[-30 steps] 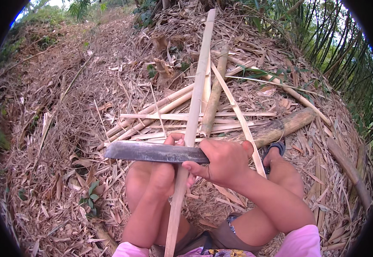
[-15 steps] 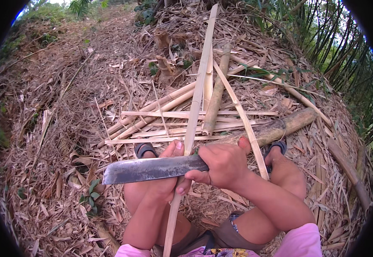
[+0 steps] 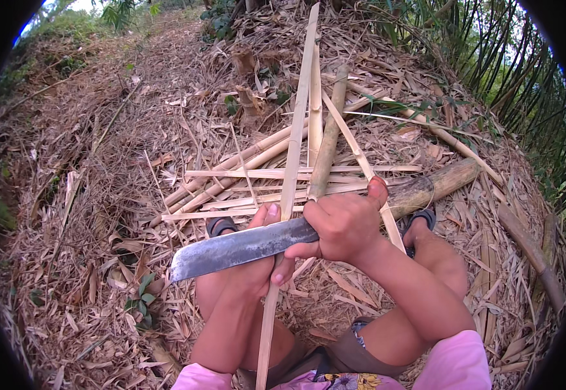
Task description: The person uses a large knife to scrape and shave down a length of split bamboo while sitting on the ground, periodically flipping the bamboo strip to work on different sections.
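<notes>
Clenched around the handle of a knife (image 3: 240, 247), the right hand (image 3: 344, 224) holds the broad dark blade level, pointing to the person's left, with the thumb raised clear of the grip. Under the blade the left hand (image 3: 257, 266) grasps a long bamboo strip (image 3: 294, 156); its thumb shows above the steel and its fingertips curl out below it. The strip runs from between the knees up and away, over a loose pile of split slats (image 3: 283, 174) and past a thicker pole (image 3: 435, 185) lying on the litter to the right. The blade crosses the strip at roughly a right angle and touches it just above the left hand.

Compared with a second ago, the knife sits lower on the strip and nearer the body, and its tip has dropped a little, so the blade now slopes down toward the left. Both hands have come back with it. Sandalled feet (image 3: 221, 225) show behind the hands; the pile and pole lie as they did.
</notes>
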Available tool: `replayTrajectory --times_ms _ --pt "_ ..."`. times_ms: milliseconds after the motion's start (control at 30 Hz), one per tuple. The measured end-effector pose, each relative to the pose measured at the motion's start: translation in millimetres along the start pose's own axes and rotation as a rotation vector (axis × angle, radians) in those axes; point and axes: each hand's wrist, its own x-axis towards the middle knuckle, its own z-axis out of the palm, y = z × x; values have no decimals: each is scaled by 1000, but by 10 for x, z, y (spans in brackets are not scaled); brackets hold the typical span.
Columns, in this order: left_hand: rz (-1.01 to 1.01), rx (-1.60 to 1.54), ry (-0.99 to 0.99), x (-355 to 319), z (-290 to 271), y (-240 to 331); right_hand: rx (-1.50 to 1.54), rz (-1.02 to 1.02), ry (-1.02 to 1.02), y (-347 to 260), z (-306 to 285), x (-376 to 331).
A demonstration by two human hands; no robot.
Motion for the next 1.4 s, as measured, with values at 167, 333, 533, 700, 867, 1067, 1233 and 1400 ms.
replayTrajectory --times_ms 167,333,533,700,867,1067,1233,1400 --pt "-20 -51 6 16 4 9 -50 -18 -25 34 -33 29" --pt "3 -97 -44 32 -37 -17 -54 -44 1 73 -67 58" --pt "-4 -98 -44 30 -17 13 -121 -20 -3 116 -129 88" --pt "-122 -71 -114 -28 -52 16 -96 108 10 161 -58 28" --pt "-103 -13 -65 -51 -45 -24 -108 23 22 170 -112 85" --pt "-71 55 -60 -112 16 13 -116 -35 19 256 -60 69" --pt "-133 27 -69 -221 11 97 -228 372 15 607 -86 27" --pt "-91 42 -134 -153 -71 158 102 808 -67 1161 -509 138"
